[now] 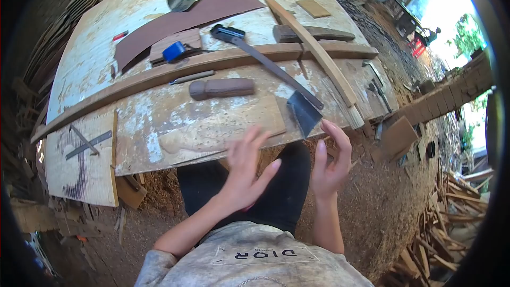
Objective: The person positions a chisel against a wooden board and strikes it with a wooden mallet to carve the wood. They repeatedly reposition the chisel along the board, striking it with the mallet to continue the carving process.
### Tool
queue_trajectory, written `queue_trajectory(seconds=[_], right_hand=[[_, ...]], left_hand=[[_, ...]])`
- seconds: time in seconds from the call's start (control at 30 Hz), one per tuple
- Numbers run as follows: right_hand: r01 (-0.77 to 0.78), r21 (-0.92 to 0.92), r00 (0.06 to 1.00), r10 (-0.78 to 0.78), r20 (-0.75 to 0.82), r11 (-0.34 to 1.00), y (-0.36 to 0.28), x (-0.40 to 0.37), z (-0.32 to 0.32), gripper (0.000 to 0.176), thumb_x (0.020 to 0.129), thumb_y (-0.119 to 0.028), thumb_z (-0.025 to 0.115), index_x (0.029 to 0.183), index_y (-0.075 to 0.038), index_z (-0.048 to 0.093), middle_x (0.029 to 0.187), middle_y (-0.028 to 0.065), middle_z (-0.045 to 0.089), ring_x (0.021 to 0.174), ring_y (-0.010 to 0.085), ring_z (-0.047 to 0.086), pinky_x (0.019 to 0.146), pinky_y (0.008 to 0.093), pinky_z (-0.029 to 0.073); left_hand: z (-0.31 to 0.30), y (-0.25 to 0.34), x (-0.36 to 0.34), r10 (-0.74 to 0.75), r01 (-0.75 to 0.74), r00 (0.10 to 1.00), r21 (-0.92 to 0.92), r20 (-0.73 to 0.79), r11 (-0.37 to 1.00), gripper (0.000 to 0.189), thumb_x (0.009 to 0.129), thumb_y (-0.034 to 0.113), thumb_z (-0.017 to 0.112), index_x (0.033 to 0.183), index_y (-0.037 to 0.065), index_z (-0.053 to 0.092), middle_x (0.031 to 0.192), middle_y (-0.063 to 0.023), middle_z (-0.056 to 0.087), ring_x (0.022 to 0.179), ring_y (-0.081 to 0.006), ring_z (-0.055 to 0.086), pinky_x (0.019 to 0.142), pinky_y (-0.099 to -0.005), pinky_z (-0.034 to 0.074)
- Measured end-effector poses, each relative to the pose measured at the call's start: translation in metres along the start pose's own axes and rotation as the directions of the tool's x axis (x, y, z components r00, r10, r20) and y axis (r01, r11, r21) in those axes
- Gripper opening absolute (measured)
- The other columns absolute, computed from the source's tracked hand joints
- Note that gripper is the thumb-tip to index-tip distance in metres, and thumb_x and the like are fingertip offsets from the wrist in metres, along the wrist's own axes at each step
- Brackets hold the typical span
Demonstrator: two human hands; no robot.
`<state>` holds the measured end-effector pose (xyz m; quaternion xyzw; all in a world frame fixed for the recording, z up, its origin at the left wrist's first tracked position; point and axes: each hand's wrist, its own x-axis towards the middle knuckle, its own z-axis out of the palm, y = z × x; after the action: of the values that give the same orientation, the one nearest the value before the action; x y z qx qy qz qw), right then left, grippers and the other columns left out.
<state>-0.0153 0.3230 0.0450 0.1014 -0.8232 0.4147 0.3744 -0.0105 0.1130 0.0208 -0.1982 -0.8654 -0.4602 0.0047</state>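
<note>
My left hand (245,167) hovers over the table's front edge with its fingers stretched out, blurred at the tips. Nothing shows in it. Under its fingertips lies a flat carved wooden board (207,130) with a bumpy, pitted surface. My right hand (332,162) is raised just off the edge, fingers curved and apart, holding nothing visible. Close to its fingertips a dark piece of sandpaper (305,115) rests at the table edge, by the end of a long dark metal bar (276,70). Behind the carved board sits a short rounded wooden block (223,89).
A long wooden strip (159,77) crosses the worn table (95,48), with a second strip (319,56) over it. Brown sandpaper (186,22), a blue object (174,52) and a pen-like tool (192,77) lie around. A metal square (87,145) rests on a left board (58,167).
</note>
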Motion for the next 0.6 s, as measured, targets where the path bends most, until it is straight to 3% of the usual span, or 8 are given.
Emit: queue_trajectory(seconds=[0.03, 0.1, 0.23, 0.27, 0.37, 0.5, 0.53, 0.6], right_hand=[[0.044, 0.094, 0.999, -0.042, -0.032, 0.995, -0.016, 0.003, 0.008, 0.045, 0.095, -0.001, 0.067, 0.139, 0.003, 0.059, 0.136, 0.0239, 0.068, 0.126, 0.038, 0.067, 0.11, 0.0454, 0.05], [0.312, 0.175, 0.948, -0.319, 0.011, 0.934, -0.053, 0.022, 0.02, 0.046, 0.1, -0.022, 0.063, 0.139, 0.002, 0.06, 0.139, 0.0243, 0.067, 0.131, 0.0378, 0.065, 0.113, 0.0495, 0.049], [0.363, -0.199, 0.86, -0.245, 0.448, 0.91, 0.0, 0.037, -0.013, 0.06, 0.111, -0.046, 0.039, 0.153, -0.007, 0.056, 0.159, 0.0158, 0.055, 0.147, 0.0371, 0.05, 0.127, 0.0468, 0.027], [-0.02, -0.365, 0.962, 0.118, 0.247, 0.931, 0.013, 0.05, -0.027, 0.06, 0.109, -0.046, 0.043, 0.155, -0.007, 0.055, 0.164, 0.0167, 0.048, 0.154, 0.0351, 0.041, 0.128, 0.0461, 0.024], [-0.096, -0.437, 0.994, 0.067, -0.081, 0.894, -0.03, 0.067, -0.063, 0.06, 0.108, -0.044, 0.046, 0.155, -0.008, 0.055, 0.168, 0.0172, 0.043, 0.158, 0.0335, 0.035, 0.13, 0.0473, 0.021], [-0.496, -0.263, 0.866, 0.446, -0.228, 0.828, -0.072, 0.08, -0.045, 0.058, 0.11, -0.042, 0.041, 0.154, -0.008, 0.055, 0.166, 0.0172, 0.045, 0.157, 0.0341, 0.037, 0.129, 0.0487, 0.025], [-0.495, -0.297, 0.868, 0.452, -0.204, 0.816, -0.063, 0.083, -0.051, 0.058, 0.111, -0.042, 0.04, 0.154, -0.007, 0.054, 0.165, 0.0177, 0.046, 0.155, 0.0344, 0.039, 0.129, 0.0489, 0.026], [-0.381, -0.41, 0.925, 0.337, -0.177, 0.829, -0.016, 0.095, -0.086, 0.058, 0.111, -0.041, 0.039, 0.155, -0.006, 0.053, 0.163, 0.0186, 0.048, 0.153, 0.0351, 0.042, 0.128, 0.0493, 0.028]], left_hand=[[0.009, 0.005, 0.007, -0.047, 0.071, 0.997, -0.464, 0.063, 0.883, 0.065, 0.108, 0.037, 0.059, 0.162, 0.007, 0.039, 0.169, -0.0212, 0.035, 0.16, -0.0335, 0.03, 0.131, -0.0549, 0.009], [0.031, 0.014, 0.022, -0.01, 0.187, 0.982, -0.976, 0.187, 0.111, 0.059, 0.112, 0.037, 0.052, 0.161, 0.007, 0.041, 0.169, -0.0189, 0.038, 0.157, -0.031, 0.035, 0.132, -0.0545, 0.009], [0.005, 0.071, 0.029, 0.083, 0.484, 0.872, -0.821, 0.483, -0.304, 0.069, 0.116, 0.052, 0.032, 0.171, 0.011, 0.023, 0.177, -0.0099, 0.027, 0.162, -0.0263, 0.028, 0.134, -0.0443, 0.011], [-0.009, 0.077, 0.03, 0.221, 0.504, 0.863, -0.806, 0.454, -0.31, 0.072, 0.115, 0.055, 0.025, 0.172, 0.011, 0.021, 0.177, -0.0088, 0.026, 0.163, -0.0248, 0.025, 0.134, -0.0433, 0.012], [-0.018, 0.074, 0.05, 0.408, 0.506, 0.831, -0.819, 0.379, -0.27, 0.076, 0.114, 0.058, 0.017, 0.173, 0.01, 0.015, 0.178, -0.009, 0.023, 0.164, -0.0237, 0.022, 0.134, -0.0422, 0.014], [0.004, 0.095, 0.037, 0.458, 0.484, 0.8, -0.869, 0.389, -0.108, 0.077, 0.115, 0.057, 0.022, 0.172, 0.006, 0.01, 0.18, -0.0113, 0.015, 0.165, -0.025, 0.019, 0.134, -0.0424, 0.015], [0.007, 0.098, 0.029, 0.469, 0.467, 0.79, -0.883, 0.395, -0.043, 0.078, 0.116, 0.056, 0.023, 0.172, 0.004, 0.009, 0.18, -0.0119, 0.012, 0.165, -0.0253, 0.018, 0.134, -0.0425, 0.015], [0.01, 0.1, -0.001, 0.507, 0.675, 0.691, -0.71, 0.515, -0.2, 0.075, 0.117, 0.05, 0.029, 0.17, 0.001, 0.012, 0.178, -0.0136, 0.016, 0.164, -0.0262, 0.02, 0.134, -0.0425, 0.015]])
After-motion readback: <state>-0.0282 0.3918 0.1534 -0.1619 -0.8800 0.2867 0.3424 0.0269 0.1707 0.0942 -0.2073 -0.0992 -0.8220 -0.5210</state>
